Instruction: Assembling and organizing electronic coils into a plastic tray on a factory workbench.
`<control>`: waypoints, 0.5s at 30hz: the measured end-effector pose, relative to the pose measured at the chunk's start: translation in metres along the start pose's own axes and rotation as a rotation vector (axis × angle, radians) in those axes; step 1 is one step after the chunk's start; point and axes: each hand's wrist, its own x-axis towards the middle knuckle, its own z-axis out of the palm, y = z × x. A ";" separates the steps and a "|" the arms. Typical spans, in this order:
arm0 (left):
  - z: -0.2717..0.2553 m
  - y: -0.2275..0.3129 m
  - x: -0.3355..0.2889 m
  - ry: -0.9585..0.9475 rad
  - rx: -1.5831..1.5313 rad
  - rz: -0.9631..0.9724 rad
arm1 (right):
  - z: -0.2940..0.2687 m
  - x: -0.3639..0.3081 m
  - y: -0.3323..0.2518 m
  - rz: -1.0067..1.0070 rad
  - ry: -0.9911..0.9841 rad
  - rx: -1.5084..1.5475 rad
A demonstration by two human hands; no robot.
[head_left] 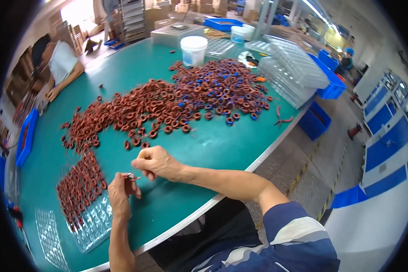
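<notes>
While the bare L hand grips a small, reddish part w/ a silvery bit, the bare R hand has its fingers pinched together nearby; can't tell if they hold anything. Prob. best: steady L grip, R fingertips in close, no hard tugs. Part's up over the smooth green tabletop, right of red-brown rings in rows on a clear plastic tray; exact shape's too blurred.

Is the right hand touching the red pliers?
Apart: the head view shows green table between the right hand and the red pliers.
</notes>
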 end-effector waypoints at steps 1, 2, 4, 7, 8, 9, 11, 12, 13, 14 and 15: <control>0.003 -0.001 0.004 -0.036 -0.006 0.027 | -0.004 -0.001 -0.001 0.024 0.005 0.022; 0.013 0.006 0.005 -0.050 0.006 0.045 | -0.010 0.000 -0.001 0.017 0.000 0.085; 0.018 0.001 0.011 -0.157 0.012 0.181 | -0.021 -0.001 0.001 0.028 0.016 0.092; 0.021 0.000 0.011 -0.133 -0.012 0.175 | -0.017 -0.002 0.001 -0.002 0.019 0.167; 0.019 -0.001 0.008 -0.086 -0.035 0.167 | -0.010 -0.003 0.000 -0.055 0.018 0.170; 0.014 -0.004 0.007 -0.084 -0.124 0.137 | -0.006 -0.006 -0.006 -0.091 0.034 0.091; 0.011 -0.007 0.006 -0.077 -0.276 0.078 | 0.004 -0.014 -0.012 -0.264 0.079 -0.120; 0.014 -0.005 0.005 -0.082 -0.277 0.079 | 0.006 -0.015 -0.011 -0.354 0.083 -0.166; 0.018 -0.001 0.002 -0.079 -0.314 0.076 | 0.005 -0.015 -0.012 -0.355 0.082 -0.167; 0.020 0.003 -0.002 -0.069 -0.350 0.073 | 0.005 -0.013 -0.013 -0.316 0.060 -0.120; 0.018 0.006 -0.005 -0.058 -0.357 0.049 | 0.007 -0.011 -0.013 -0.274 0.029 -0.068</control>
